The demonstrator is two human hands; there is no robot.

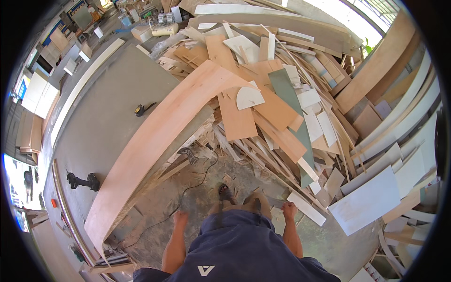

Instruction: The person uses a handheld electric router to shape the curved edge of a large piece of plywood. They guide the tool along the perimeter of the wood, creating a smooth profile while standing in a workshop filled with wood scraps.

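Note:
My left hand (180,217) hangs beside my left hip, its fingers curled closed with nothing visible in them. Low on the other side, my right hand (290,210) is closed in a fist. A flat grey strip (276,203) runs from beside that fist toward my leg; what the fingers hold is too small to make out. Ahead and to the left, a long thin plywood strip (155,127) lies along the near edge of the grey worktable (117,89). A dark cordless drill (83,181) and a tape measure (140,110) rest on that table.
A large heap of wood offcuts (282,127) fills the floor ahead and right. White boards (364,202) lean at the right. A black cord (188,188) crosses the dusty floor near my feet. An air compressor (164,29) stands at the back.

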